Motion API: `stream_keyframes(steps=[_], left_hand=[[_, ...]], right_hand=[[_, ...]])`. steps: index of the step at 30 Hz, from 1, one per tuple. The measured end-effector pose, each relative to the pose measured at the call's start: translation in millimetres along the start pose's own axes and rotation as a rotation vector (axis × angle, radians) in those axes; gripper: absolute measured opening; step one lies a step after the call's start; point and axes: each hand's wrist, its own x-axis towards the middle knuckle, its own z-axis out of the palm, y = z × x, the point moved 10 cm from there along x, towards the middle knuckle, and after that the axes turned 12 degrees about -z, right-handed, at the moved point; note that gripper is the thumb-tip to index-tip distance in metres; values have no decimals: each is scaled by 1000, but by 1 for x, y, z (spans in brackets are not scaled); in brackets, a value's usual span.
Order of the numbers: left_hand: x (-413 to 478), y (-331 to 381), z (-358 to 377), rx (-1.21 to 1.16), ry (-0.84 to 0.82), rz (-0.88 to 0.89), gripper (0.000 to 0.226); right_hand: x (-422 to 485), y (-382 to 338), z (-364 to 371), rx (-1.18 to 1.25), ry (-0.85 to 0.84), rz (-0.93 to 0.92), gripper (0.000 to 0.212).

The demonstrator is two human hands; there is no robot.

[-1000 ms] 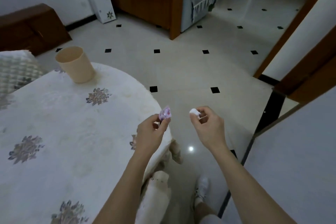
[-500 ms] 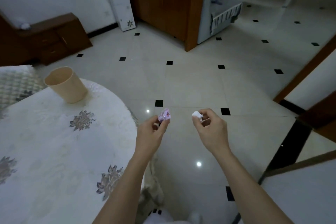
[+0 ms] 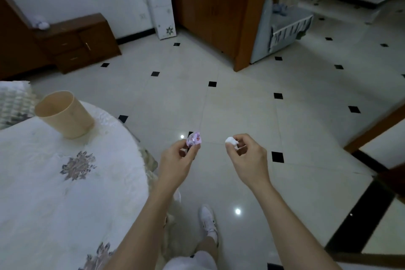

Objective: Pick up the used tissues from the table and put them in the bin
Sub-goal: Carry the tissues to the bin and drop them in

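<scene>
Moved: the view, lifted off the table (image 3: 54, 193). The cabinet (image 3: 76, 44) and dispenser (image 3: 160, 2) now show in full, and a white shoe (image 3: 208, 219) steps in below. Hands keep place and grip as before.

Left hand (image 3: 175, 164): thumb and forefinger clamped on a pink wad (image 3: 194, 139). Right hand (image 3: 249, 160): fingertips clamped on a white wad (image 3: 231, 141). Both wads hang over bare floor, past the table's edge, well apart from the bin (image 3: 65, 114), which stands far left near the table's rim.

Risks, as I judge them:
- Grips are fingertip-only; either wad could slip and fall to the floor.
- Bin lies left of both hands; a toss from here could miss its mouth.
- Bin looks light and sits near the rim; a knock from a reaching hand could tip it.
</scene>
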Motion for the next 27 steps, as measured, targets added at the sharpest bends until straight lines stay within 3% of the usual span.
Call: stream_keyframes(steps=[11,27], left_hand=[[170,45,-16,-63,88,-38,45],[323,42,-83,-91,336,-158,49]], right_hand=[[194,3,86,26,-113,-54,7],[347,12,253,129,-399,-93,7]])
